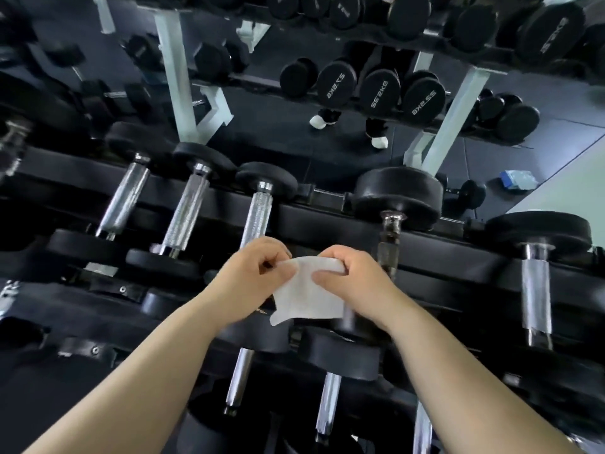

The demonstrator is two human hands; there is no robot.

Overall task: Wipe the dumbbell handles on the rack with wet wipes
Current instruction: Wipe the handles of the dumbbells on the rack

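Observation:
A white wet wipe (307, 296) hangs spread between both hands above the black dumbbell rack (327, 224). My left hand (252, 280) pinches its upper left edge and my right hand (357, 283) pinches its upper right corner. Several dumbbells with black ends lie across the rack. Chrome handles show at the upper tier: three to the left (122, 199), (186, 211), (258, 214), a darker one (389, 244) just right of my right hand, and another far right (535, 290). More chrome handles (240, 378), (327, 401) lie on the tier below my forearms.
A mirror behind the rack reflects dumbbell tiers, pale rack uprights (173, 70) and a person's legs with white shoes (379, 142). A blue wipes pack (519, 180) lies on the dark floor at right.

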